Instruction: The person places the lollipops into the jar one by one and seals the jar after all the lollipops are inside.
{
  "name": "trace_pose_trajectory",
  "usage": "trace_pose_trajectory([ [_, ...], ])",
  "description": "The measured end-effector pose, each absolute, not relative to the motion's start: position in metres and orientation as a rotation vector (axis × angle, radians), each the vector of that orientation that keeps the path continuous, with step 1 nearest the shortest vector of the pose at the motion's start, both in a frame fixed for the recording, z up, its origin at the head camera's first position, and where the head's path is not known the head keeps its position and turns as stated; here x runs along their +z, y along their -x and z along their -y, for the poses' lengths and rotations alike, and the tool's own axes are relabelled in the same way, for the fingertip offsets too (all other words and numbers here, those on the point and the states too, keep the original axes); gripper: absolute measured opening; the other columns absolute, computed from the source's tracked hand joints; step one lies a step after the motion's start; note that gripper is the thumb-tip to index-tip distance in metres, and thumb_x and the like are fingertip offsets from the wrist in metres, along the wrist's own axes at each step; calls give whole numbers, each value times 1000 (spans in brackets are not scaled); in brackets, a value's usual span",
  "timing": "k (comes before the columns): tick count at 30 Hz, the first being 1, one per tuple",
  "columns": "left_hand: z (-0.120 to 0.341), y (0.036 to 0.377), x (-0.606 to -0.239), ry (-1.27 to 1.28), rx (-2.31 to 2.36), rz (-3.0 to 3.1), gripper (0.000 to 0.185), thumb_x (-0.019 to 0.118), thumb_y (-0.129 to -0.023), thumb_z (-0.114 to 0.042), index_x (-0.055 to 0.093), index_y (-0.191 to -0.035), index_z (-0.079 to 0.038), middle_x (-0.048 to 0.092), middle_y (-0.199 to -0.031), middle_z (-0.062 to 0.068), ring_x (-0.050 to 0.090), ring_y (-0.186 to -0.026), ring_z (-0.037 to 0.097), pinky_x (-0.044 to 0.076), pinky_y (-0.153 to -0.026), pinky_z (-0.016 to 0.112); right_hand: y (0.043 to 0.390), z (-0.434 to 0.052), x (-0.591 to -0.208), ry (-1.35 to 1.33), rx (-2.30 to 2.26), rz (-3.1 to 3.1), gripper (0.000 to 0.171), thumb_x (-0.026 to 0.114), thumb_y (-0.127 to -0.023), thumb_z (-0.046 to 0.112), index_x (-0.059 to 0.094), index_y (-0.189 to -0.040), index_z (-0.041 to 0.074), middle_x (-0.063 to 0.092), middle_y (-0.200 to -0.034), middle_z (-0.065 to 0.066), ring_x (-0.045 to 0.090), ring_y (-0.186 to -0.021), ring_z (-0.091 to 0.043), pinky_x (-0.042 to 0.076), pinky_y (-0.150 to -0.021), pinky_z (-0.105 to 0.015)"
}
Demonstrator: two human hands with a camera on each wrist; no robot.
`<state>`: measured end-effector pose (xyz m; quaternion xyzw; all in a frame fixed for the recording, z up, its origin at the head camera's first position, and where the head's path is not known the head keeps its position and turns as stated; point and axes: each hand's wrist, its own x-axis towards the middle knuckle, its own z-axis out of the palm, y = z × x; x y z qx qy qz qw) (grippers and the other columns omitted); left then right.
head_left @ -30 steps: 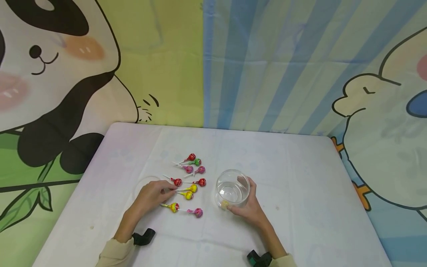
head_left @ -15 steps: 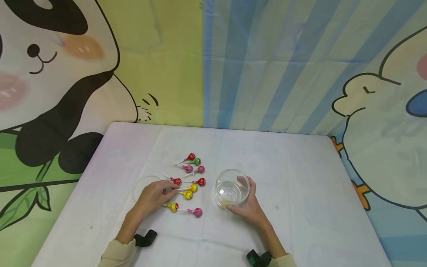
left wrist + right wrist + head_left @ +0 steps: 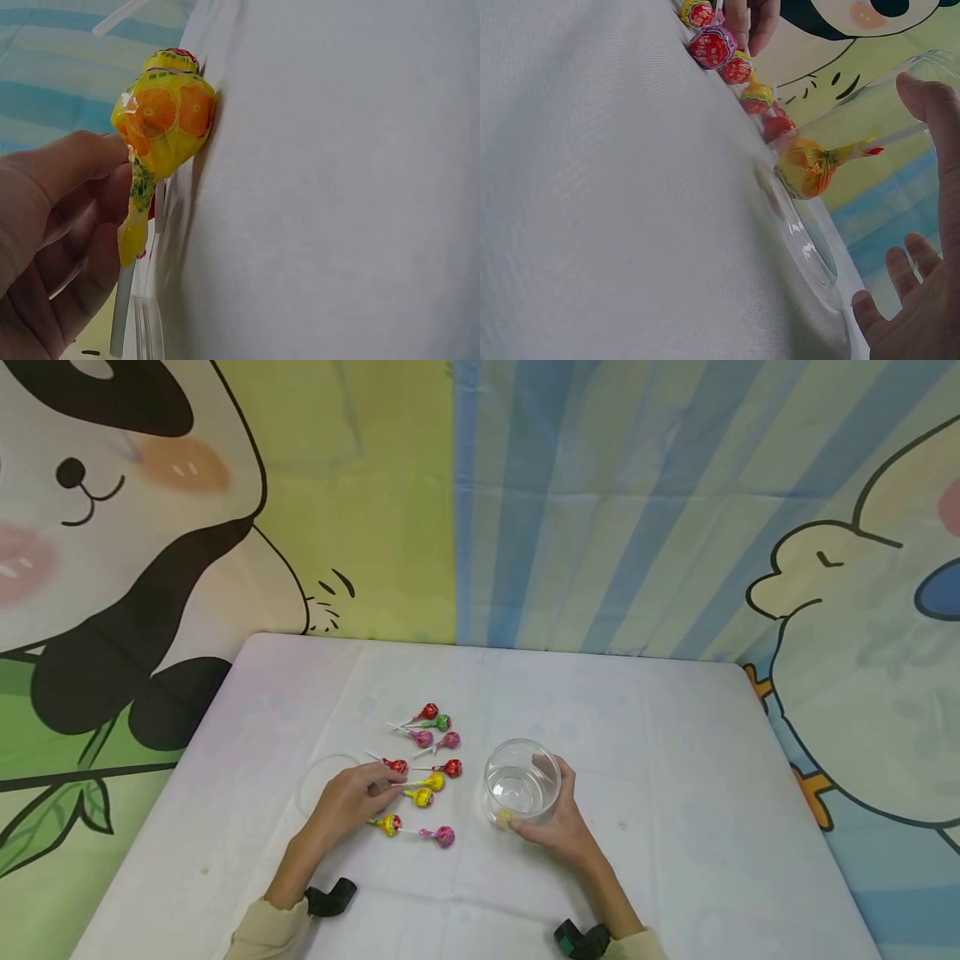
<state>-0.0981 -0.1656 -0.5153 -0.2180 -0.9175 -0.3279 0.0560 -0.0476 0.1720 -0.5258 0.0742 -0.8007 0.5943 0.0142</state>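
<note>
My right hand (image 3: 551,822) grips the right side of a clear glass cup (image 3: 522,777) low on the table. A yellow-wrapped lollipop (image 3: 806,169) shows inside the glass in the right wrist view, candy end at the base and stick leaning up. My left hand (image 3: 351,797) is over a loose group of lollipops, its thumb and forefinger about the stick of a yellow lollipop (image 3: 432,782). Whether they pinch it is unclear. Close to the left wrist camera is another yellow lollipop (image 3: 165,120), covering those fingertips.
Several more lollipops lie around, among them a green one (image 3: 442,723), a red one (image 3: 452,768) and a pink one (image 3: 444,837). A pale ring shape (image 3: 303,789) shows left of my left hand. The white-covered table (image 3: 675,777) backs onto a cartoon-printed curtain (image 3: 600,510).
My left hand has shifted slightly right, its fingertips sliding along toward the yellow candy. The right hand and glass cup have stayed in place.
</note>
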Motion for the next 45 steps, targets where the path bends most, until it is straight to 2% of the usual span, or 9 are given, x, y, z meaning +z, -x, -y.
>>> trace_pose_trajectory([
  [6,161,98,-516,661,-1061,2716,18,82,-75,-10,76,-92,-15,73,-83,-4,51,-61,-5,44,-56,16,47,-171,-525,-227,1858,2489,108,88,-62,12,18,-145,13,37,-148,-10,39,-137,-36,27,-110,-61],
  [14,158,97,-515,705,-1344,2527,17,78,-77,-1,74,-91,-8,72,-80,-1,56,-55,-1,45,-51,13,47,-170,-524,-208,1868,2492,112,88,-60,9,17,-145,12,36,-149,-12,37,-139,-38,25,-111,-62],
  [21,158,97,-514,677,-1435,2486,16,77,-79,-2,74,-93,-9,72,-80,2,61,-52,9,44,-49,14,47,-170,-523,-214,1864,2489,112,88,-59,7,17,-145,11,36,-149,-11,38,-138,-35,28,-112,-52],
  [29,159,97,-512,643,-1581,2444,17,75,-81,0,73,-96,-8,73,-82,8,62,-52,18,42,-47,16,48,-171,-525,-228,1850,2496,109,88,-61,12,18,-144,14,37,-149,-10,36,-139,-37,24,-111,-63],
  [34,159,95,-505,559,-1766,2382,15,73,-84,-3,72,-98,-7,70,-73,17,61,-52,22,40,-44,20,48,-170,-527,-206,1839,2516,109,88,-61,14,18,-144,16,36,-149,-9,35,-140,-39,24,-111,-65],
  [37,158,94,-499,530,-1832,2338,14,72,-85,-2,71,-98,-5,72,-76,19,61,-52,21,43,-44,22,48,-170,-527,-195,1840,2522,109,89,-61,14,18,-144,17,36,-149,-9,35,-140,-39,23,-112,-65],
  [39,158,93,-494,520,-1858,2307,13,71,-85,0,71,-98,-3,72,-76,15,60,-51,21,44,-44,25,47,-170,-527,-189,1844,2524,109,89,-61,15,18,-144,18,36,-149,-8,35,-140,-39,23,-112,-65],
  [45,155,93,-484,485,-1915,2252,13,69,-85,3,70,-97,-2,68,-71,-12,58,-50,19,45,-44,27,48,-171,-526,-208,1834,2519,108,88,-61,14,18,-144,16,36,-149,-9,34,-140,-39,23,-112,-65],
])
